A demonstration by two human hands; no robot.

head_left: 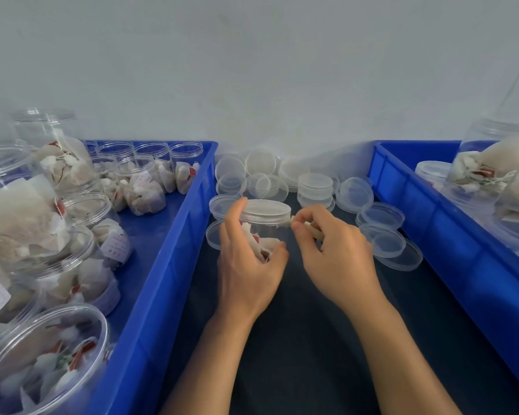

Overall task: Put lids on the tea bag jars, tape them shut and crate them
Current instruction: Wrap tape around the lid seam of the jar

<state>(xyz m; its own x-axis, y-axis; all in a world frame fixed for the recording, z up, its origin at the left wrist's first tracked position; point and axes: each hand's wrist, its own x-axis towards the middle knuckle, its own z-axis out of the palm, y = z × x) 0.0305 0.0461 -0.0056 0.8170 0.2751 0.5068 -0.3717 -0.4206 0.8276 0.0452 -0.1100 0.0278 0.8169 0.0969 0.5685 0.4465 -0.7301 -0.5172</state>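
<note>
At the centre of the frame your left hand (pixel 247 259) grips a lidded tea bag jar (pixel 264 226), standing upright on the dark surface (pixel 297 339). Your right hand (pixel 333 250), just right of it, pinches a pale tape end (pixel 288 222) touching the lid (pixel 265 210) rim, so the tape likely wraps leftward around the seam.

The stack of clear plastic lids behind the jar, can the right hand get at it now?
Probably not yet: the right hand is pinching tape at the lidded clear plastic jar; the path to the stack of clear plastic lids looks free.
</note>
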